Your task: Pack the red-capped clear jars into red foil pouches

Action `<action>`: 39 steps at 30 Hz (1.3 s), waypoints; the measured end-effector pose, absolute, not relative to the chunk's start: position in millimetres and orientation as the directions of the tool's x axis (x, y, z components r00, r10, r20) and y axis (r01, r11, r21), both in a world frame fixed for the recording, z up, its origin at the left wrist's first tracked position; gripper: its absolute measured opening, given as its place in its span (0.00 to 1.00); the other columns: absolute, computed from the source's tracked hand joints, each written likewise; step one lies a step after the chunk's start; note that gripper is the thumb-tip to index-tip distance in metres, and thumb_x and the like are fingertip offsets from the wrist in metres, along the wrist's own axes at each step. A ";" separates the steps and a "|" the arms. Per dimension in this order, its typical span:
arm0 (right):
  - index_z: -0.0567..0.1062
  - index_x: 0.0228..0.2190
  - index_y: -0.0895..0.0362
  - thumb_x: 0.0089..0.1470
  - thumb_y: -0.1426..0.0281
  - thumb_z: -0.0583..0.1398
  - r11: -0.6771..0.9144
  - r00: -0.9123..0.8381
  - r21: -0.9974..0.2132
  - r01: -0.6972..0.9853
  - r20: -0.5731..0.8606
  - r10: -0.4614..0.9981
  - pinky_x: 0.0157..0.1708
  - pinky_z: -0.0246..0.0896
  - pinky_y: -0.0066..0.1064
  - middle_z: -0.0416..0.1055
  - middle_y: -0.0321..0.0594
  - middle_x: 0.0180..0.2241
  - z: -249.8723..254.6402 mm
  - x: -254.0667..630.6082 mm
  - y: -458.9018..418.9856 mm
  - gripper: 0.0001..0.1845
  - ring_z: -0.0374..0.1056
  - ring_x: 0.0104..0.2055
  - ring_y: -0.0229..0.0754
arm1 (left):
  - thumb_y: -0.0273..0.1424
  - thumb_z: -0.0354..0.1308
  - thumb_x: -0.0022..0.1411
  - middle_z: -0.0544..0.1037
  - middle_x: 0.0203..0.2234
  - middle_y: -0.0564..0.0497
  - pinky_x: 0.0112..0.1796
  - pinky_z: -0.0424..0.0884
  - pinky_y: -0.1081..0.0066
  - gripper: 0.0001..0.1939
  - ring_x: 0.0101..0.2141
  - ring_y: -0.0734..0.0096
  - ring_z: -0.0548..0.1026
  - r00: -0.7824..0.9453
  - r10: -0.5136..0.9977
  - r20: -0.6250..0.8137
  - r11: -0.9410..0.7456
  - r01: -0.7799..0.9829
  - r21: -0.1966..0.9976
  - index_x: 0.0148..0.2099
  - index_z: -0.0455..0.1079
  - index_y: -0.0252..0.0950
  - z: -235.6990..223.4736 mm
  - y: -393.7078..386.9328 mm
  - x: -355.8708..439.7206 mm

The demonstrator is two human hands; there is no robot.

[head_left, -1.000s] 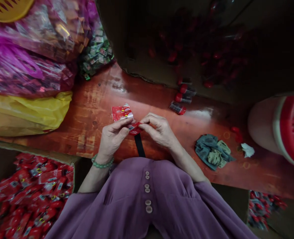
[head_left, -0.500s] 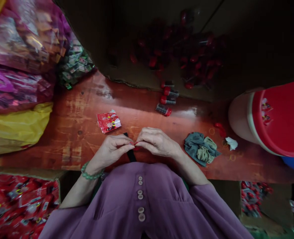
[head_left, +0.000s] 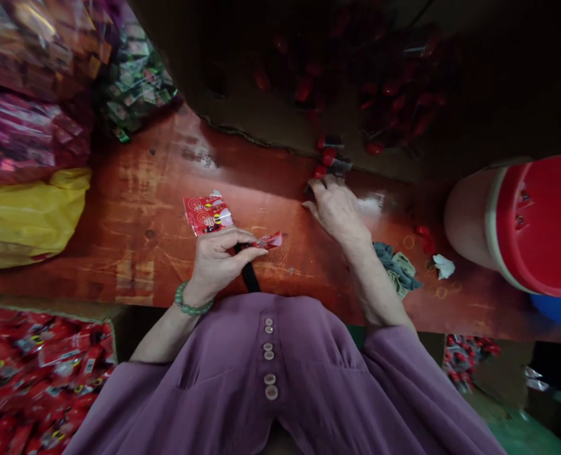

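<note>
My left hand (head_left: pixel 226 253), with a green bead bracelet at its wrist, pinches a small red printed plastic sleeve (head_left: pixel 271 241) that points to the right. A stack of flat red printed sleeves (head_left: pixel 208 213) lies just beyond its knuckles. My right hand (head_left: pixel 334 205) reaches over the nearest of several small clear bottles with red caps. Its thumb and fingers are apart, and that bottle is mostly hidden beneath them. Other red-capped bottles (head_left: pixel 328 156) lie just beyond the fingers, at the mouth of a dark cardboard box (head_left: pixel 242 136).
A pale bucket with a red lid (head_left: pixel 541 227) stands at right. Near my right forearm lie a crumpled cloth (head_left: pixel 396 265) and white scrap (head_left: pixel 444 266). Bulging bags (head_left: pixel 28 215) line the left. Below the table edge, an open box holds red packets (head_left: pixel 38 373).
My hands were together at the table's front edge. The right has moved forward and right to the bottles; the left now holds the sleeve alone. The whole view has shifted slightly.
</note>
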State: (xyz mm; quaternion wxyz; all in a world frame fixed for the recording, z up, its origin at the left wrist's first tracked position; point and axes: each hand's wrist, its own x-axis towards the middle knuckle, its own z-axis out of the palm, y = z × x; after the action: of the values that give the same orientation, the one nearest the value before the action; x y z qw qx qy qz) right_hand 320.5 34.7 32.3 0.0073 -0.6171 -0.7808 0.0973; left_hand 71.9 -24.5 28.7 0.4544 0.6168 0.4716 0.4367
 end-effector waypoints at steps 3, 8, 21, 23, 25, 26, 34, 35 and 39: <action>0.72 0.49 0.61 0.61 0.71 0.59 0.209 -0.232 -0.151 0.966 -0.152 0.961 0.39 0.68 0.45 0.70 0.58 0.47 26.1 319.9 42.9 0.15 0.71 0.39 0.50 | 0.32 0.72 0.50 0.83 0.26 0.51 0.32 0.76 0.71 0.07 0.27 0.71 0.79 0.166 0.975 0.148 -0.184 0.228 0.956 0.31 0.79 0.36 29.5 -23.8 70.7; 0.74 0.42 0.63 0.62 0.76 0.52 0.257 -0.280 -0.136 0.957 -0.192 0.940 0.36 0.66 0.45 0.70 0.61 0.45 29.2 322.7 49.1 0.12 0.71 0.34 0.48 | 0.31 0.72 0.51 0.83 0.28 0.50 0.34 0.76 0.71 0.07 0.29 0.72 0.79 0.154 0.965 0.211 -0.244 0.247 0.938 0.33 0.79 0.36 27.8 -24.7 69.6; 0.73 0.47 0.48 0.54 0.60 0.66 0.142 0.016 -0.983 0.119 0.145 0.989 0.26 0.74 0.31 0.71 0.35 0.35 32.9 311.1 -16.2 0.19 0.71 0.28 0.36 | 0.29 0.72 0.51 0.81 0.26 0.51 0.31 0.73 0.74 0.08 0.27 0.74 0.77 0.138 0.939 0.315 -0.342 0.294 0.892 0.32 0.77 0.33 17.3 -31.0 71.0; 0.74 0.43 0.48 0.52 0.62 0.67 0.159 0.040 -0.986 0.045 0.161 0.986 0.26 0.74 0.28 0.71 0.34 0.35 37.0 299.1 -23.7 0.16 0.71 0.29 0.35 | 0.30 0.72 0.52 0.81 0.26 0.51 0.31 0.72 0.74 0.08 0.27 0.73 0.77 0.139 0.939 0.314 -0.342 0.291 0.894 0.32 0.77 0.34 17.2 -31.7 71.2; 0.75 0.41 0.49 0.51 0.65 0.68 0.186 0.006 -0.982 0.042 0.186 0.982 0.26 0.74 0.27 0.70 0.35 0.36 43.4 291.6 -26.5 0.14 0.71 0.30 0.35 | 0.31 0.72 0.52 0.81 0.26 0.51 0.30 0.72 0.73 0.08 0.27 0.74 0.77 0.136 0.945 0.299 -0.326 0.275 0.905 0.32 0.77 0.34 17.4 -32.6 71.2; 0.75 0.40 0.49 0.51 0.67 0.68 0.204 -0.020 -0.977 0.056 0.203 0.979 0.26 0.73 0.27 0.70 0.35 0.36 46.5 290.0 -26.7 0.13 0.71 0.31 0.35 | 0.31 0.72 0.51 0.81 0.26 0.51 0.30 0.72 0.73 0.08 0.26 0.74 0.76 0.131 0.950 0.284 -0.310 0.262 0.914 0.32 0.77 0.35 17.5 -33.0 71.0; 0.76 0.41 0.51 0.52 0.77 0.65 0.337 -0.314 -0.893 0.299 0.241 0.918 0.34 0.68 0.30 0.74 0.36 0.36 57.4 302.7 -26.1 0.14 0.69 0.35 0.36 | 0.33 0.71 0.50 0.79 0.22 0.51 0.27 0.67 0.74 0.07 0.24 0.75 0.72 0.156 0.988 -0.004 -0.018 0.138 0.990 0.29 0.78 0.35 11.5 -34.3 66.4; 0.76 0.41 0.52 0.53 0.77 0.64 0.340 -0.363 -0.883 0.322 0.217 0.906 0.35 0.68 0.31 0.74 0.36 0.36 58.5 304.4 -26.0 0.13 0.69 0.35 0.37 | 0.33 0.70 0.50 0.78 0.22 0.51 0.26 0.67 0.74 0.07 0.24 0.75 0.72 0.169 0.984 -0.047 0.024 0.134 0.991 0.29 0.78 0.35 9.7 -34.5 66.3; 0.75 0.40 0.54 0.54 0.75 0.63 0.296 -0.468 -0.881 0.369 0.099 0.878 0.34 0.67 0.31 0.73 0.37 0.35 59.6 310.0 -24.8 0.10 0.68 0.34 0.37 | 0.36 0.69 0.49 0.77 0.21 0.51 0.26 0.66 0.74 0.09 0.23 0.75 0.70 0.204 0.959 -0.198 0.174 0.129 0.976 0.28 0.78 0.35 3.1 -36.9 68.0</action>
State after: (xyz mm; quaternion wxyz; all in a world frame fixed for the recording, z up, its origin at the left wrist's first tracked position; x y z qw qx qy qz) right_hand 310.0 -24.8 59.6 0.3022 -0.4178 -0.7462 0.4210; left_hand 68.0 -36.9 3.1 0.5679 0.5288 0.5143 0.3653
